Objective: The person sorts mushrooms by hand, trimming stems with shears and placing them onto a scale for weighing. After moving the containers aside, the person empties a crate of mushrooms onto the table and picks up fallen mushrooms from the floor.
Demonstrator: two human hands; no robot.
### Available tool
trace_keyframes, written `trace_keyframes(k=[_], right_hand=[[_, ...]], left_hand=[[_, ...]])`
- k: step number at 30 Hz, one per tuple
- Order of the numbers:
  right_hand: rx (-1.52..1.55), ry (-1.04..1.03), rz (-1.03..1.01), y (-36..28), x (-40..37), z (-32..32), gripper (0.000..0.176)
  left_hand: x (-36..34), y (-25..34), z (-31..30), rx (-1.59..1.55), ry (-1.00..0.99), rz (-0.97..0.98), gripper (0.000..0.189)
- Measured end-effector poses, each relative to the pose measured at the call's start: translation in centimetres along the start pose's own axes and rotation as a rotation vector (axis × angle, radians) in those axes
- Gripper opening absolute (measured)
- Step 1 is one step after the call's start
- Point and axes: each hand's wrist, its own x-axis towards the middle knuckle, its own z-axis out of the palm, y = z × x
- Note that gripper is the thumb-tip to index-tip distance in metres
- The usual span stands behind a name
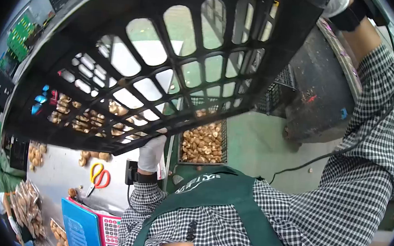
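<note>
Green floor [256, 152] at centre and right, and a metal table [54, 175] at left, form the ground of the view. The slotted black crate [88, 22] is raised and tilted across the upper part, above both. Left hand [150, 154], gloved: at the crate's lower edge, touching it; fingers partly hidden, their closure cannot be told. Right hand [337, 4], gloved: at the upper right corner of the crate, cut by the picture's border; finger state likewise cannot be told. Edges: the crate's lower edge slants from above the table up towards the dark bin [320, 97]. Beneath it, just beside the table, stands a floor crate [226, 145] of mushrooms [202, 145]. Open room: bare floor between floor crate and bin. On the table, scissors [98, 180] lie near the left hand, with a scale [108, 228] nearer the body
</note>
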Motion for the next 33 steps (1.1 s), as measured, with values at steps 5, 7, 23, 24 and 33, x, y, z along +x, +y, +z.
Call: trace_keyframes(k=[5,7,23,24,33], right_hand=[[0.021,0.039,0.003,-0.3,-2.0,-2.0,0.035],[0.029,0.074,0.002,-0.4,-4.0,-3.0,0.035],[0.626,0.811,0.845,10.7,-23.4,-2.5,0.037],[0.542,0.858,0.967,12.6,-26.6,-2.9,0.053],[0.6,1.353,1.203,14.4,-41.8,5.3,0.037]], left_hand=[[2.5,-1.4,2.1,-0.128,0.005,-0.078,0.03],[3.0,-1.8,2.7,-0.199,-0.176,-0.111,0.03],[7.5,-4.5,6.2,-0.71,-0.421,-1.213,0.033],[8.0,-3.9,6.2,-0.675,-0.422,-1.277,0.03],[8.0,-11.7,11.3,-0.502,-0.533,-1.674,0.026]])
